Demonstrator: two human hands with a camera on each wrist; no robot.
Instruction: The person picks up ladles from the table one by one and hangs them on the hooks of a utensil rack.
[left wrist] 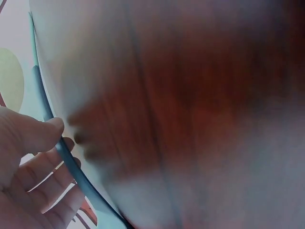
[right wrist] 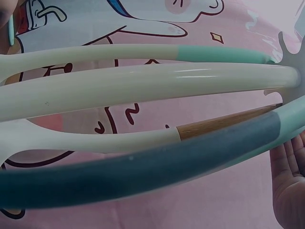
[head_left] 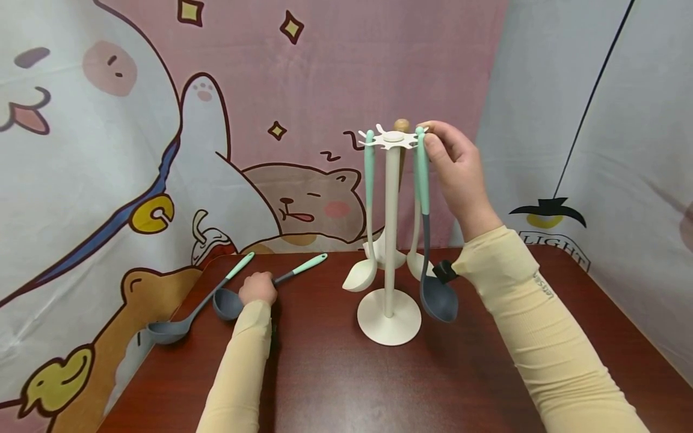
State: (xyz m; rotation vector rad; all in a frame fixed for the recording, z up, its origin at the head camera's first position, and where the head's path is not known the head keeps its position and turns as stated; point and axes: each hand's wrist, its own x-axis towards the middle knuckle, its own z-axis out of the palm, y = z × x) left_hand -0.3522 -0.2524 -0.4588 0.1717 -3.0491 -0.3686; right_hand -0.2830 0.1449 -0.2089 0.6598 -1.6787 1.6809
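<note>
A white utensil rack (head_left: pixel 390 240) with a round base and a slotted top stands upright on the table. At its right side my right hand (head_left: pixel 460 162) pinches the mint handle's top end on a grey ladle (head_left: pixel 438 299), which hangs straight down beside the rack. In the right wrist view this ladle's grey shaft (right wrist: pixel 143 179) crosses in front of the other utensils. My left hand (head_left: pixel 258 288), lower left, holds a second grey ladle (head_left: pixel 227 305) by its shaft, the mint handle pointing away to the right. Thumb and fingers lie around the shaft (left wrist: pixel 71 167) in the left wrist view.
White utensils hang from the rack: a mint-handled ladle (head_left: pixel 360 275) at left, another mint-handled one (head_left: pixel 417 264) at right, and a wooden-handled one (head_left: pixel 401 125) behind. Another grey ladle (head_left: pixel 169 332) lies near the table's left edge. A printed cloth (head_left: pixel 335 90) hangs behind the table.
</note>
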